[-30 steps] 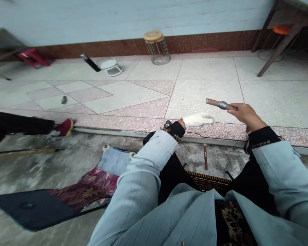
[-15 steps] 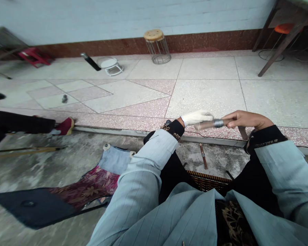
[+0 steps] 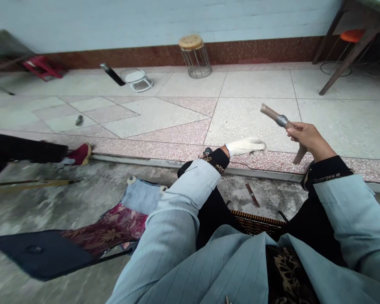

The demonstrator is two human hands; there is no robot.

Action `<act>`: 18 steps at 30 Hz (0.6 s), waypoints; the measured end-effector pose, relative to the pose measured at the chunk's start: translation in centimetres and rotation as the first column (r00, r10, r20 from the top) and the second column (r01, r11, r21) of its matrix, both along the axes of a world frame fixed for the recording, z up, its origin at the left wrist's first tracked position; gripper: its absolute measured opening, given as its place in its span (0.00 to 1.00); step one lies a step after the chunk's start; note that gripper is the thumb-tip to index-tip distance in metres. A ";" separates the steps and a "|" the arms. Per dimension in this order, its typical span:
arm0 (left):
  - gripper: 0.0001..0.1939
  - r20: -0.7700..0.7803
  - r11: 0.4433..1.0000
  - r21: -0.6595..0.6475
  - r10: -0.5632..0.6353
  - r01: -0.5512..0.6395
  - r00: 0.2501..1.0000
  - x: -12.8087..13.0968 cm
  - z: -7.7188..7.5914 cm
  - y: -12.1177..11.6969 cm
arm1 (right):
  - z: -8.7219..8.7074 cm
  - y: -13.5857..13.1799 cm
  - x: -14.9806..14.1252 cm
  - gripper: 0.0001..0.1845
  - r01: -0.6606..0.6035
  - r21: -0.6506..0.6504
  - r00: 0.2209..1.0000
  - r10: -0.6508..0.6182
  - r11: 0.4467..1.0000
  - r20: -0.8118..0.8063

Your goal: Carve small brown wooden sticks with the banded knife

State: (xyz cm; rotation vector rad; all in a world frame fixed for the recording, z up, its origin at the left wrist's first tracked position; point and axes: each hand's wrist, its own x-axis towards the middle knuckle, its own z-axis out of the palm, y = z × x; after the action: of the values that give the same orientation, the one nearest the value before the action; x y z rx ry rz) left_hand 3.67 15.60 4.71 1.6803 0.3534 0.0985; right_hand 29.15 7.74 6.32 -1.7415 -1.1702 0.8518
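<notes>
My right hand (image 3: 305,137) is closed around a wooden stick (image 3: 270,113) with a band of silvery wire wound about it. The stick tilts up to the left, over the floor tiles. Below the same hand a second wooden length (image 3: 300,154) sticks out; my fingers hide how the two join. A white knitted glove covers my left hand (image 3: 245,147), which is near the step edge, apart from the stick. Its fingers are curled together at the tips, and what they hold, if anything, is too small to tell. Between my knees a short brown stick (image 3: 252,195) lies on the concrete.
A raised tiled step edge (image 3: 164,164) runs across in front of me. To my left are a fabric-covered frame (image 3: 110,230) and another person's red shoe (image 3: 82,154). Farther off stand a round stool (image 3: 194,57), a white stool (image 3: 139,80) and a black flask (image 3: 112,74).
My right hand has swung the wire-wound stick up and away from my gloved left hand, which stays nearly in place. The short brown stick on the ground has turned slightly.
</notes>
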 end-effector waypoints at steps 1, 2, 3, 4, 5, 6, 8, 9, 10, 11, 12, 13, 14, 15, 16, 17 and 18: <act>0.17 -0.003 1.000 0.003 -0.014 0.014 1.000 0.0 -0.1 0.0 | -0.2 0.1 0.1 0.22 -0.011 -0.036 0.994 0.015 0.999 0.107; 0.18 -0.008 1.000 0.010 -0.024 0.024 1.000 0.1 -0.2 0.0 | -0.4 0.1 0.2 0.23 -0.028 -0.073 0.977 0.043 0.997 0.207; 0.18 -0.013 0.999 0.021 -0.027 0.027 1.000 0.1 -0.3 0.0 | -0.6 0.2 0.3 0.24 -0.045 -0.102 0.953 0.074 0.994 0.295; 0.18 -0.019 0.999 0.036 -0.022 0.022 1.000 0.1 -0.4 0.1 | -0.8 0.2 0.3 0.25 -0.059 -0.122 0.923 0.101 0.991 0.371; 0.19 -0.024 0.999 0.053 -0.010 0.011 1.000 0.1 -0.4 0.1 | -1.0 0.2 0.4 0.25 -0.068 -0.133 0.890 0.120 0.989 0.439; 0.19 -0.026 0.997 0.071 0.005 -0.003 1.000 0.1 -0.4 0.2 | -1.1 0.2 0.4 0.25 -0.080 -0.143 0.856 0.141 0.987 0.497; 0.19 -0.031 0.994 0.104 0.044 -0.041 0.999 0.1 -0.1 0.3 | -1.3 0.1 0.6 0.25 -0.117 -0.180 0.797 0.200 0.977 0.571; 0.18 -0.044 0.991 0.116 0.068 -0.062 0.997 0.1 0.1 0.3 | -1.3 0.0 0.6 0.24 -0.147 -0.213 0.774 0.246 0.966 0.584; 0.16 -0.062 0.989 0.126 0.089 -0.081 0.994 0.0 0.4 0.3 | -1.3 0.0 0.7 0.22 -0.191 -0.260 0.757 0.310 0.947 0.576; 0.14 -0.083 0.986 0.133 0.109 -0.097 0.991 0.0 0.8 0.2 | -1.3 -0.1 0.8 0.21 -0.252 -0.321 0.742 0.395 0.913 0.541; 0.12 -0.105 0.984 0.139 0.123 -0.108 0.987 -0.1 1.1 0.1 | -1.2 -0.1 0.8 0.20 -0.335 -0.387 0.723 0.497 0.859 0.479; 0.10 -0.126 0.984 0.140 0.129 -0.111 0.984 -0.1 1.5 0.0 | -1.1 -0.3 0.8 0.20 -0.437 -0.447 0.692 0.609 0.781 0.387; 0.09 -0.142 0.985 0.135 0.126 -0.107 0.982 -0.1 1.8 -0.2 | -0.9 -0.4 0.7 0.21 -0.547 -0.487 0.645 0.713 0.681 0.273; 0.09 -0.152 0.987 0.124 0.116 -0.098 0.982 -0.1 2.0 -0.4 | -0.6 -0.6 0.6 0.22 -0.653 -0.500 0.584 0.798 0.570 0.147; 0.08 -0.159 0.991 0.105 0.103 -0.086 0.982 -0.1 2.2 -0.6 | -0.3 -0.8 0.3 0.24 -0.740 -0.486 0.519 0.855 0.465 0.028; 0.08 -0.159 0.994 0.079 0.089 -0.077 0.983 0.0 2.2 -0.7 | 0.1 -1.0 0.1 0.25 -0.805 -0.453 0.460 0.886 0.384 -0.066; 0.07 -0.149 0.996 0.051 0.080 -0.073 0.986 0.0 2.3 -0.8 | 0.5 -1.3 -0.1 0.26 -0.846 -0.410 0.423 0.897 0.341 -0.129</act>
State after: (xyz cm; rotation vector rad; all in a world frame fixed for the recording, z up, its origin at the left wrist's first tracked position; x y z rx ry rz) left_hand 3.67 14.79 6.97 1.7237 0.5332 0.0364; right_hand 29.02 6.48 6.83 -1.3571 -2.2349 1.7788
